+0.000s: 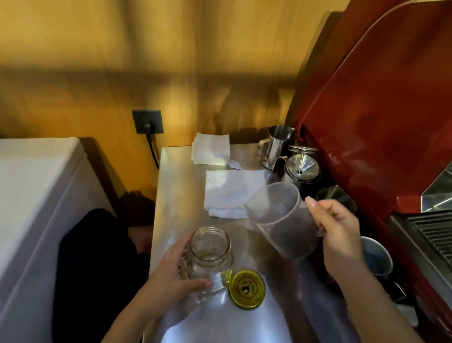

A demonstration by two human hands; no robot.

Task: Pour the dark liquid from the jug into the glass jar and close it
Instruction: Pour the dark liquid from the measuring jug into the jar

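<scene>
An open, empty glass jar (209, 252) stands on the steel counter (175, 193), and my left hand (175, 276) wraps around its lower left side. Its yellow lid (246, 289) lies flat on the counter just right of the jar. My right hand (335, 233) holds a clear plastic jug (282, 217) by its handle, above and to the right of the jar. The jug is tilted with its spout toward the left, and dark liquid sits in its lower part. No liquid is leaving the spout.
White folded cloths (227, 192) lie behind the jug. Steel pitchers (276, 145) and a metal funnel (304, 165) stand at the back right beside a red espresso machine (387, 107). A white appliance (4, 212) sits left, across a dark gap.
</scene>
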